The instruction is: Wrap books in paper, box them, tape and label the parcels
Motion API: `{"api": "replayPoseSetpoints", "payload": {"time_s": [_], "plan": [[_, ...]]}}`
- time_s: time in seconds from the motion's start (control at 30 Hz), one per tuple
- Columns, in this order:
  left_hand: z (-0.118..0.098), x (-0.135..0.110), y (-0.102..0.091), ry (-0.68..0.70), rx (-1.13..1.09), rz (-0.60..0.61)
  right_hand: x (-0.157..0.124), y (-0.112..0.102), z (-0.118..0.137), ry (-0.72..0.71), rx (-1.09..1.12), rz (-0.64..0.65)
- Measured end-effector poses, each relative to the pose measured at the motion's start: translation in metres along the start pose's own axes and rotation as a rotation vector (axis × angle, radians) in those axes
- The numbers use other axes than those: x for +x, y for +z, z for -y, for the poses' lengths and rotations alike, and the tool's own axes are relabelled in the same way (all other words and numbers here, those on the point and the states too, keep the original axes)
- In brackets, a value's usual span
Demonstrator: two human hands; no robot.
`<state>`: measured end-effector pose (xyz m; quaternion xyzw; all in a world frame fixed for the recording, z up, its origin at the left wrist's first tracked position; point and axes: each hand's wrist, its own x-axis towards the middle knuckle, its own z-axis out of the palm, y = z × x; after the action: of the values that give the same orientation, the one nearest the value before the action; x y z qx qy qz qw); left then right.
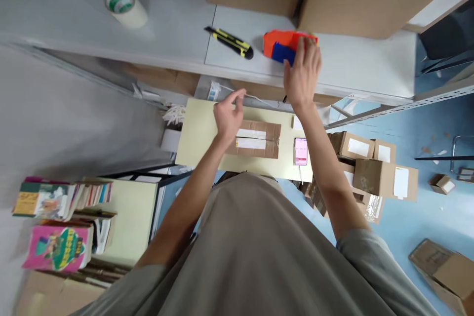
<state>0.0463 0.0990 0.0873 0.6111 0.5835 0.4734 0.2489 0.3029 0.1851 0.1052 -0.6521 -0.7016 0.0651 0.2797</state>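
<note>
On shelf [351, 64], my right hand [301, 71], fingers spread, rests on orange tape dispenser [283, 44]; left hand [228, 118] half-curled over taped parcel [259, 140], pinch unclear. Lifting would need closed grip.

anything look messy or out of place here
Yes: labelled boxes lie tumbled at odd angles on the blue floor right of the small table, with scraps scattered beyond them. Nothing on the shelf looks disturbed.
</note>
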Motion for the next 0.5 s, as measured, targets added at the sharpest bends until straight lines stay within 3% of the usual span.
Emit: {"api": "replayPoseSetpoints", "payload": {"time_s": [0.13,0.2,0.27,0.37,0.5], "plan": [[0.087,-0.060,-0.040,-0.279,0.129,0.024,-0.128,0.025,-0.004,0.176,0.150,-0.026],[0.107,-0.093,-0.049,-0.413,0.196,0.133,-0.194,0.049,0.000,0.347,0.227,0.055],[0.110,-0.117,-0.049,-0.495,0.265,0.262,-0.244,0.073,0.009,0.552,0.263,0.186],[0.106,-0.131,-0.038,-0.539,0.358,0.318,-0.276,0.096,0.019,0.677,0.283,0.227],[0.114,-0.119,-0.038,-0.524,0.370,0.382,-0.279,0.093,0.009,0.636,0.414,0.233]]}}
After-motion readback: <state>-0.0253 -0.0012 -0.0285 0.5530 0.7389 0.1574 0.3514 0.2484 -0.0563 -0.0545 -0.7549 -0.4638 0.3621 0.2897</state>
